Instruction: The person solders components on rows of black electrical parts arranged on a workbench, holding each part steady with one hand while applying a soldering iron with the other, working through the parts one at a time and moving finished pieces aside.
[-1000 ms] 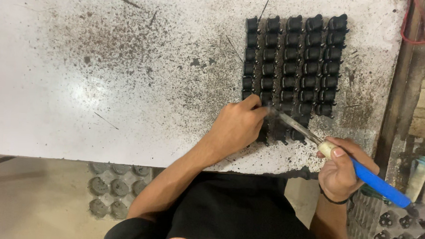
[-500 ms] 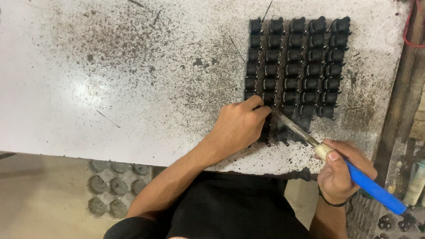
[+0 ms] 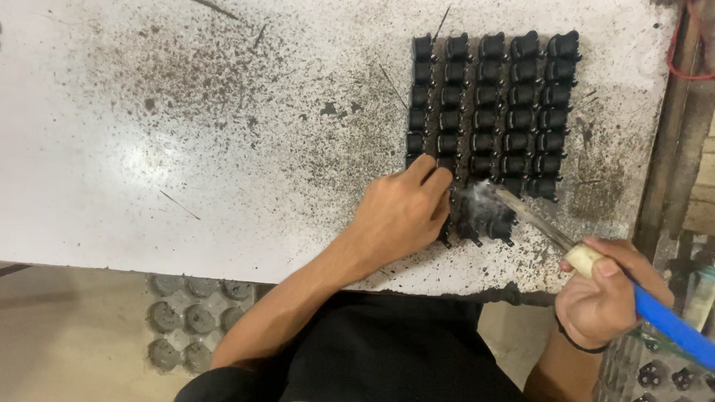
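Note:
Several rows of small black plastic parts (image 3: pixel 493 110) stand in a block on the stained white table (image 3: pixel 173 134). My left hand (image 3: pixel 402 211) rests on the table at the block's near left corner, fingertips pressed on the nearest parts. My right hand (image 3: pixel 605 295) grips a soldering iron (image 3: pixel 653 310) with a blue handle and a cream collar. Its metal tip (image 3: pixel 500 196) reaches the near row of parts, where a small puff of white smoke (image 3: pixel 476 195) rises. Parts under my left hand are partly hidden.
Grey moulded trays (image 3: pixel 192 319) lie below the table's near edge on the left. A tray of small black parts (image 3: pixel 674 389) sits at the lower right. Red wire (image 3: pixel 708 48) hangs at the top right beside wooden boards.
The soldering iron's tip has stayed at the near row and a puff of smoke has appeared there. My left hand has barely shifted.

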